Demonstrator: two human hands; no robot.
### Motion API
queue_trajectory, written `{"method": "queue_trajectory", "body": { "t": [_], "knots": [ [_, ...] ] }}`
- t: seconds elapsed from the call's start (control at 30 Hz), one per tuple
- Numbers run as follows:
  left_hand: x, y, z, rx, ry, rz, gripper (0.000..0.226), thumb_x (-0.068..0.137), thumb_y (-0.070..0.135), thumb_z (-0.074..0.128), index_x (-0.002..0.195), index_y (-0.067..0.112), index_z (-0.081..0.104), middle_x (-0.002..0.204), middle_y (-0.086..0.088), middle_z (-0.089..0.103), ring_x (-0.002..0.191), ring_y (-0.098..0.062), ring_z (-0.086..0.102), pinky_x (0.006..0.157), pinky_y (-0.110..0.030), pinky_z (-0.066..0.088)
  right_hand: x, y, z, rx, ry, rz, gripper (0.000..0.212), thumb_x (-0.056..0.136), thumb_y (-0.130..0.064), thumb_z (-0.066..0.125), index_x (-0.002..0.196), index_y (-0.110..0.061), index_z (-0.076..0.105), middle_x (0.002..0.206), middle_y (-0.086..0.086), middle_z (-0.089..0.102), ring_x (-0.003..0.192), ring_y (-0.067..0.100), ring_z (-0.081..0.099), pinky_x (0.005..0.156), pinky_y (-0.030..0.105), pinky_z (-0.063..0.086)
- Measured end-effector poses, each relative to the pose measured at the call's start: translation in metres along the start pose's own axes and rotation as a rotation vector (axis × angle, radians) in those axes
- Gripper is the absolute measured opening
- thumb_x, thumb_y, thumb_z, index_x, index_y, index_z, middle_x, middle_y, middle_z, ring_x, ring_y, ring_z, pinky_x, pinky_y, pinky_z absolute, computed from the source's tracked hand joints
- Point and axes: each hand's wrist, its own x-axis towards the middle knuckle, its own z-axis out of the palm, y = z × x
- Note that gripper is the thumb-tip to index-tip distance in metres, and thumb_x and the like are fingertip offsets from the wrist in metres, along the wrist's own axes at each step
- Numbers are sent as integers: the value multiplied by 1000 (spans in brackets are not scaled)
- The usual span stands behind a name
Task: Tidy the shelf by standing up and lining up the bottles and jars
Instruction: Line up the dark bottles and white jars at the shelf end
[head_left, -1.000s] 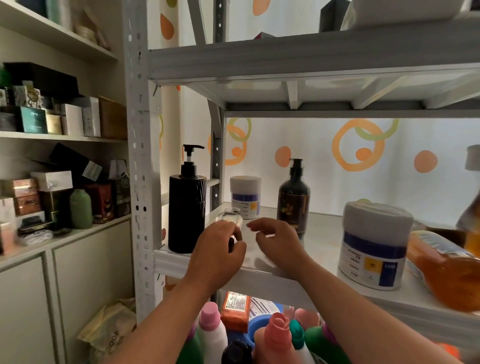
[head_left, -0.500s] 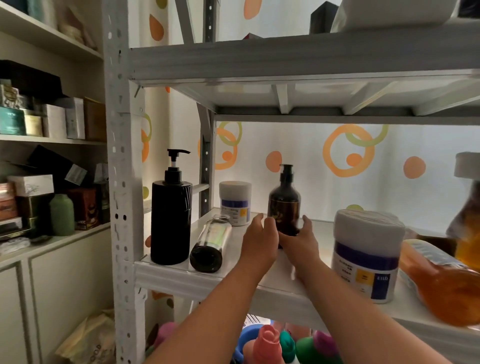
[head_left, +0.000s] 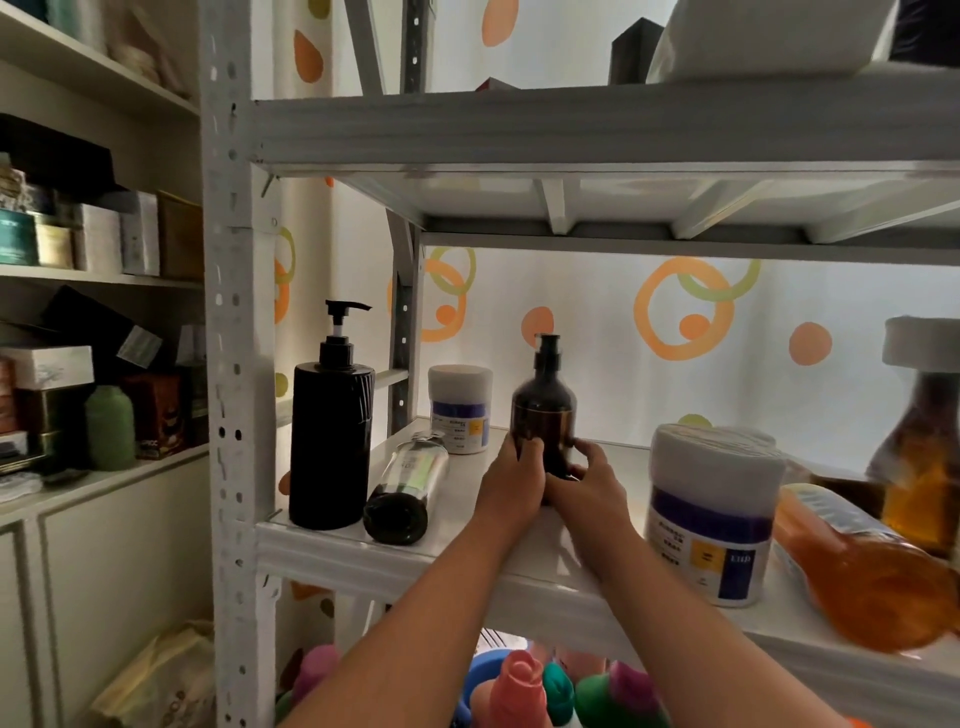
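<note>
A dark brown pump bottle (head_left: 544, 405) stands upright in the middle of the white shelf (head_left: 395, 558). My left hand (head_left: 511, 483) and my right hand (head_left: 589, 480) both wrap around its lower part. A clear bottle with a black cap (head_left: 410, 480) lies on its side to the left. Beside it stands a tall black pump bottle (head_left: 330, 431). A small white jar (head_left: 460, 408) stands at the back. A large white jar (head_left: 714, 512) stands at the right, next to an orange bottle (head_left: 862, 569) lying down.
An amber bottle (head_left: 922, 452) stands at the far right edge. Coloured bottle caps (head_left: 519, 691) fill the level below. The upper shelf (head_left: 571, 124) hangs close overhead. A grey upright post (head_left: 234, 364) bounds the left side; cabinet shelves with boxes (head_left: 93, 244) lie beyond.
My left hand let go of the clear bottle, which now lies on its side. Both hands moved back and right and closed around the brown pump bottle.
</note>
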Motion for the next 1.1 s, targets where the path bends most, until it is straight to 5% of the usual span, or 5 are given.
{"method": "queue_trajectory", "body": {
  "t": [0.37,0.47,0.6,0.87,1.1],
  "knots": [
    [-43,1,-31,50,121,12,37,100,31,28,122,16,54,114,-13,62,94,-23,52,79,-31,36,-30,-7,-9,-28,-165,-45,55,83,0,52,129,-27,47,111,6,67,85,14,63,59,19,43],
    [-53,3,-37,36,122,-9,38,99,32,30,123,15,54,114,-12,61,102,-25,56,81,-32,38,-39,-12,-11,-68,-156,-56,52,82,0,52,128,-25,49,107,6,67,90,19,61,64,21,46],
    [-62,6,-46,14,130,-39,36,98,31,31,118,13,56,110,-10,60,98,-24,54,81,-32,37,-47,-15,-9,-109,-127,-46,47,80,-6,56,122,-26,53,104,7,70,102,24,62,96,42,49],
    [-77,8,-59,103,153,-8,28,100,27,29,98,17,54,94,-3,55,90,-21,53,70,-28,34,-58,-17,-3,-76,-135,-69,43,83,-8,57,123,-25,51,105,7,69,103,24,62,97,44,49],
    [-91,0,-52,107,207,62,28,99,26,31,113,17,54,93,-5,61,76,-11,52,57,-21,33,-59,-13,0,-69,-148,-96,46,82,-4,54,122,-25,51,96,2,66,103,24,64,97,44,50]
  ]
}}
